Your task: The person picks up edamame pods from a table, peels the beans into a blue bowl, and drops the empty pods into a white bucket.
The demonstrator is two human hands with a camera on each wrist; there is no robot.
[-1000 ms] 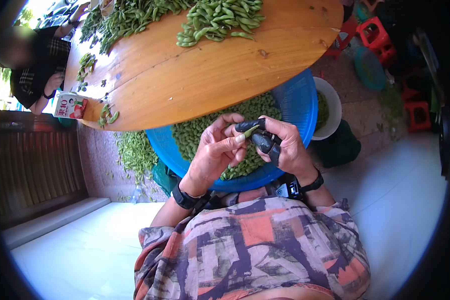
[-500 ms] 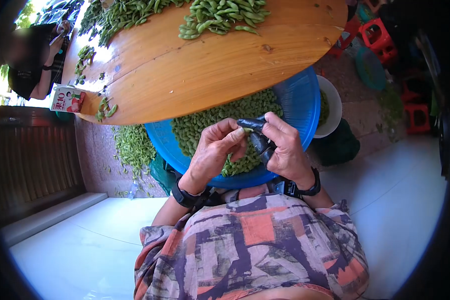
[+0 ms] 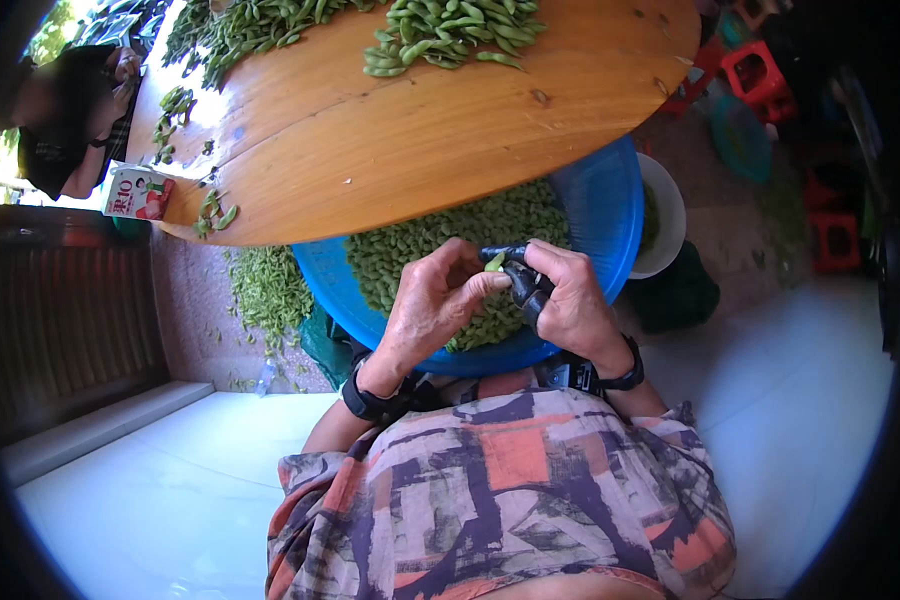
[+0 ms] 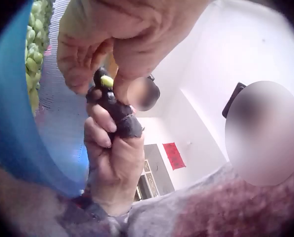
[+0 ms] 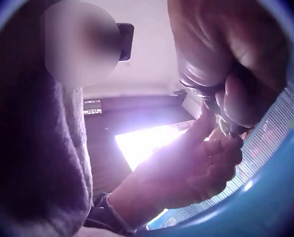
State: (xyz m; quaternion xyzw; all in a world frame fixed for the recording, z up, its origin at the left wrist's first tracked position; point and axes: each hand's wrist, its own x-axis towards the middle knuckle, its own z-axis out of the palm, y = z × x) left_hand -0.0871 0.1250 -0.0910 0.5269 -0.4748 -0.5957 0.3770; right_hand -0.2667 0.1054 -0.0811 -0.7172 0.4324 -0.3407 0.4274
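Observation:
Over a blue basin (image 3: 625, 205) heaped with shelled green beans (image 3: 405, 265), both hands meet at one green soybean pod (image 3: 495, 262). My left hand (image 3: 425, 300) pinches it, thumb stretched along its near side. Black coverings wrap the thumb and forefinger of my right hand (image 3: 575, 300), which grips the pod from the other side. In the left wrist view, a light green bit of the pod (image 4: 107, 81) shows between the black-covered fingertips; the fingers hide the rest.
A wooden table (image 3: 450, 150) beyond the basin bears piles of pods (image 3: 455, 35) and a drink carton (image 3: 138, 192). Empty-looking pods (image 3: 270, 295) litter the floor at left. A white bucket (image 3: 673, 225) and red stools (image 3: 755, 80) stand at right. Another person (image 3: 80, 120) sits at far left.
The pod, sticking out long between the hands at first, now shows only as a short green piece at the fingertips. The hands have drawn closer together. The other person's arm has left the pile.

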